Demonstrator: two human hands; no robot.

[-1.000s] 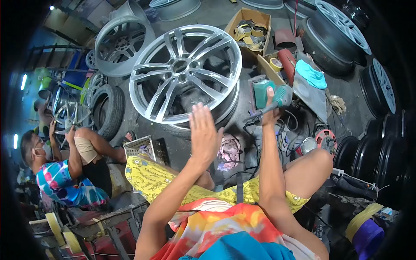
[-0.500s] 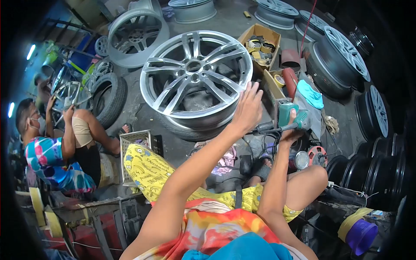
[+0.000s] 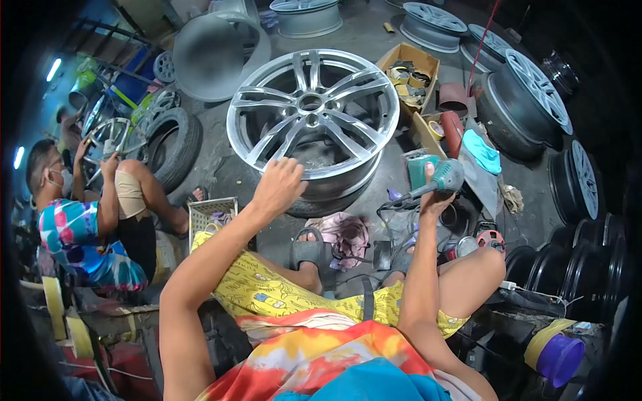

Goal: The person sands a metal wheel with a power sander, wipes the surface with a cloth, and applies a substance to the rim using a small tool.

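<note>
A large silver multi-spoke wheel (image 3: 311,103) lies face up, resting on a tyre. My left hand (image 3: 281,186) is at the wheel's near left edge, its fingers curled over the rim; the fingertips are partly hidden. To the right of the wheel, my right hand (image 3: 438,200) grips a green power sander (image 3: 445,175) with the thumb on top. The sander's pad is tilted away from the wheel and does not touch it.
A cardboard box (image 3: 428,103) of abrasive pieces stands beyond the sander. More wheels (image 3: 528,93) lie at the right and back. A pink cloth (image 3: 344,234) and cords lie near my feet. At the left sits a co-worker (image 3: 90,220) holding a wheel, beside a tyre (image 3: 190,144) and a crate (image 3: 200,217).
My left hand has moved left along the wheel's near side, and its spread fingers have curled. The sander has tilted and shifted slightly left in my right hand. The view has shifted a little.
</note>
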